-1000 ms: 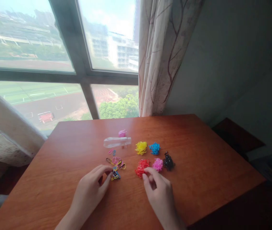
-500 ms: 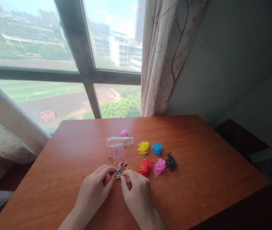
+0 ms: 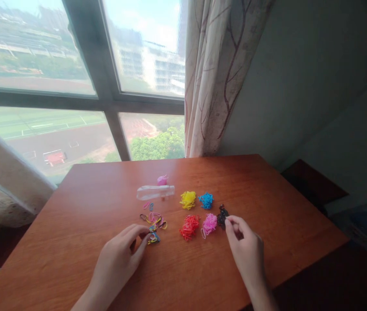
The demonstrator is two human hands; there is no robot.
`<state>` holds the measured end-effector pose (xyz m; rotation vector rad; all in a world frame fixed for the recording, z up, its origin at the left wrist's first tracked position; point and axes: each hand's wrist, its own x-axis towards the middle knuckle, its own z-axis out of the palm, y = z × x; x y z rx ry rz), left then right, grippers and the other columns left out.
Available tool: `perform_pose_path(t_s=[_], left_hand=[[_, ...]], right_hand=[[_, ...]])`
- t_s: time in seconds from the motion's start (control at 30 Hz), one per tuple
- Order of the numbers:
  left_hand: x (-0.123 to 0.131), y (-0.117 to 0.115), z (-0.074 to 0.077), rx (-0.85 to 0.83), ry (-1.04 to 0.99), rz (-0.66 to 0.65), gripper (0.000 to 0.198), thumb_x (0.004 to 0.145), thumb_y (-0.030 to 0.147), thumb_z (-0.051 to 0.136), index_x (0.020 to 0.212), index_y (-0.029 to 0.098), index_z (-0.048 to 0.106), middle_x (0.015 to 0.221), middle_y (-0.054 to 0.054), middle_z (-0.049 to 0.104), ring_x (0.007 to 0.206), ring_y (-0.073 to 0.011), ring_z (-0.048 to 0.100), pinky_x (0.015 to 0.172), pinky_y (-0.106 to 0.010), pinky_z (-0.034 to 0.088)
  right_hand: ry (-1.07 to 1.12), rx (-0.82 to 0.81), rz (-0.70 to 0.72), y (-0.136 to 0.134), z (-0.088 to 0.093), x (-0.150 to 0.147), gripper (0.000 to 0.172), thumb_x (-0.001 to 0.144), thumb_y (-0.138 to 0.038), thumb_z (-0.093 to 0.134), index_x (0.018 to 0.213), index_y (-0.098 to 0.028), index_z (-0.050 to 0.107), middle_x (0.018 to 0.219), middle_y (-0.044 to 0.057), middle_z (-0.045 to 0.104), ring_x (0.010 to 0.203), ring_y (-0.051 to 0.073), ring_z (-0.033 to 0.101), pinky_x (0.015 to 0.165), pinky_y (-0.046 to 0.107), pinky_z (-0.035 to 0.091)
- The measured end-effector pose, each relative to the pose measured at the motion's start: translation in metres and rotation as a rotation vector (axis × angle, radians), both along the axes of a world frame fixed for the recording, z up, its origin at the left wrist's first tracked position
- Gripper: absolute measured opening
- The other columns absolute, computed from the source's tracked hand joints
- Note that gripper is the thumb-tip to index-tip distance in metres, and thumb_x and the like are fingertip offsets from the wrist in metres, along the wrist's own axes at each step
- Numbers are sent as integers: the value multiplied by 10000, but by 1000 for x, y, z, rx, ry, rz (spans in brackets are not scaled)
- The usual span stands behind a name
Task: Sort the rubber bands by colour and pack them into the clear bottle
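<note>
Small coloured rubber bands lie on the table in piles. My left hand (image 3: pixel 123 252) is at the near edge of a loose mixed cluster (image 3: pixel 155 218) of yellow, pink, blue and dark bands, thumb and index finger closed on a band there. Over on the right, my right hand (image 3: pixel 246 244) has its fingertips pinched at the near edge of the black rubber band pile (image 3: pixel 222 216); what lies between the tips is mostly hidden. Left of that hand are a pink pile (image 3: pixel 209 224) and a red pile (image 3: pixel 189 227). Behind them sit a yellow pile (image 3: pixel 188 200) and a blue pile (image 3: pixel 206 200).
A clear plastic tube or bottle (image 3: pixel 155 192) lies on its side behind the mixed bands, with a pink object (image 3: pixel 162 180) behind it. The brown wooden table (image 3: pixel 183 276) stands against a window, with a curtain (image 3: pixel 209 86) on the right.
My right hand has moved right, from the mixed cluster to the black pile. My left hand stays beside the mixed bands. The view has shifted slightly to the right.
</note>
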<state>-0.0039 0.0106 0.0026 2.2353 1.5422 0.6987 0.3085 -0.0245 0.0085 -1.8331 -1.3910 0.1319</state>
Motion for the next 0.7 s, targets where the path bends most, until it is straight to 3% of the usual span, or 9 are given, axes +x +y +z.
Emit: perform_pose_path(t_s=[0.13, 0.27, 0.4, 0.53, 0.7], left_hand=[[1, 2, 0, -5, -16, -3, 179, 923, 340, 505, 914, 242, 654, 761, 32, 681, 588, -120, 586, 592, -212, 454], [2, 3, -2, -6, -31, -12, 190, 918, 348, 513, 904, 236, 665, 753, 23, 685, 584, -121, 589, 589, -211, 462], [13, 5, 5, 3, -46, -45, 176, 913, 317, 513, 895, 233, 667, 748, 20, 686, 578, -116, 584, 579, -205, 461], [45, 14, 24, 19, -38, -119, 197, 921, 290, 480, 874, 228, 661, 752, 11, 681, 557, -109, 558, 553, -208, 440], [112, 38, 51, -12, 29, -289, 162, 877, 197, 516, 878, 219, 677, 842, -26, 714, 702, -148, 637, 611, -223, 451]], right_hand=[[-35, -42, -66, 5, -13, 28, 387, 889, -512, 506, 848, -182, 706, 623, 29, 658, 552, 171, 629, 553, 241, 444], [-41, -68, -60, 8, -23, 30, 418, 900, -520, 481, 865, -177, 717, 643, 54, 684, 565, 189, 649, 551, 255, 446], [-17, -37, -88, 3, -21, 28, 403, 910, -494, 485, 919, -169, 723, 658, 58, 692, 585, 186, 659, 556, 245, 455], [36, 8, -72, -8, -16, 15, 363, 924, -454, 489, 931, -167, 712, 651, 47, 680, 558, 167, 637, 551, 228, 467], [125, 2, 166, -22, -19, -29, 279, 958, -344, 462, 941, -194, 696, 728, 41, 716, 598, 156, 668, 576, 211, 488]])
